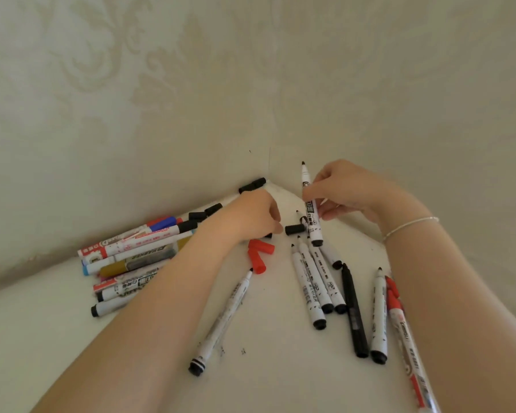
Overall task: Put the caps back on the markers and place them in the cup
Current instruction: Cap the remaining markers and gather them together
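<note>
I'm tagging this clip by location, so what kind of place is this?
Probably a room in a home: a pale table pushed into a corner where two walls with damask-patterned wallpaper meet. Loose markers and caps are scattered across it, like a casual desk.

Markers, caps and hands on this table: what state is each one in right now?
Right hand: holds the raised marker.
Raised marker: uncapped, tip up.
Left hand: fingers curled down among loose caps; whether it grips one is hidden.
Black cap: loose, lying beside the left hand.
Red caps: off, lying loose.
Markers on the right: uncapped, lying flat.
Pile of markers: lying on the left; some capped.
</note>
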`<action>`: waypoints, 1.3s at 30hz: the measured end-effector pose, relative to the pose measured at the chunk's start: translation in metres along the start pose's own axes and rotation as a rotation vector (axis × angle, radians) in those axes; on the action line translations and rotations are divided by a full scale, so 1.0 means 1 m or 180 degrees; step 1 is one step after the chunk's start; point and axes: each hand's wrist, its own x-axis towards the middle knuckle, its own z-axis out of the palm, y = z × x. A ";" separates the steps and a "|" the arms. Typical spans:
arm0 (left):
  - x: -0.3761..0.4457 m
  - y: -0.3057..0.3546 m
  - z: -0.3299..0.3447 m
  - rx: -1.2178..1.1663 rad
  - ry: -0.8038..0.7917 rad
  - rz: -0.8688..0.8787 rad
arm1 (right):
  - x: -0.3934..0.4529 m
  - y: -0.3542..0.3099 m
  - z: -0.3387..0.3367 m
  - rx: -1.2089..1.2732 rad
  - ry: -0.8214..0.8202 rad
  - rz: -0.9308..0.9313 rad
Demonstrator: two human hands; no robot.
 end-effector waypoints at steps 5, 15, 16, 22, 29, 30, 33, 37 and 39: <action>0.008 0.001 0.017 0.0117 0.0142 0.0151 | 0.007 0.011 0.004 0.0492 0.0149 0.0190; 0.015 0.002 0.039 0.0633 0.0418 0.0558 | 0.012 0.005 0.002 0.0152 0.0220 -0.0016; 0.015 0.002 0.039 0.0591 0.0414 0.0554 | 0.011 0.004 0.002 0.0153 0.0221 -0.0009; 0.015 -0.005 0.011 -0.0710 0.0404 0.0323 | 0.005 0.004 -0.006 0.0204 0.0199 -0.0131; 0.006 -0.017 -0.023 -0.1671 0.0465 0.0258 | -0.003 -0.001 -0.010 0.0225 -0.0230 -0.0415; 0.005 -0.018 -0.027 -0.1718 0.0496 0.0267 | -0.003 -0.001 -0.010 0.0233 -0.0283 -0.0439; 0.002 -0.018 -0.033 -0.1877 0.0565 0.0218 | -0.005 -0.002 -0.010 0.0250 -0.0350 -0.0453; -0.001 -0.016 -0.037 -0.1951 0.0586 0.0252 | -0.006 -0.004 -0.009 0.0222 -0.0386 -0.0459; -0.002 -0.016 -0.039 -0.1952 0.0577 0.0257 | -0.006 -0.004 -0.009 0.0194 -0.0353 -0.0443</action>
